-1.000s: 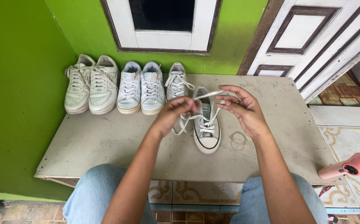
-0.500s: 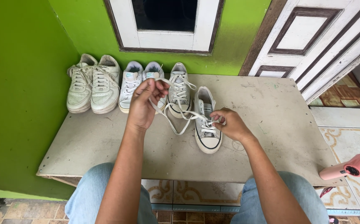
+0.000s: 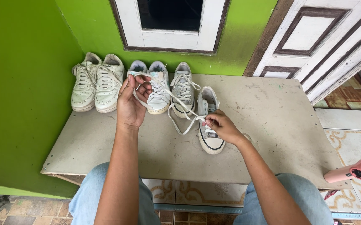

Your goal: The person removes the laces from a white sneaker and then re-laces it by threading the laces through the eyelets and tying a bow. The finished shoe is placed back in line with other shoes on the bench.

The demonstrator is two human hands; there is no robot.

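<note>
A white low sneaker (image 3: 208,141) with a dark sole line lies toe towards me on the grey table (image 3: 272,125). My right hand (image 3: 221,126) rests on its laces, fingers pinched at the eyelets. My left hand (image 3: 131,103) is raised to the left and grips the white shoelace (image 3: 176,98), which runs taut from that hand down to the sneaker. A loop of the lace (image 3: 179,127) hangs over the tabletop between the two hands.
Along the green wall stand a pair of off-white sneakers (image 3: 94,85), a white pair (image 3: 157,89) and a single grey-white sneaker (image 3: 183,89). A pink hand-held device (image 3: 353,169) lies at the table's right edge. White doors stand behind.
My left hand has drawn the lace further up and to the left, pulling it straighter. My right hand has stayed on the sneaker's laces, moved slightly lower.
</note>
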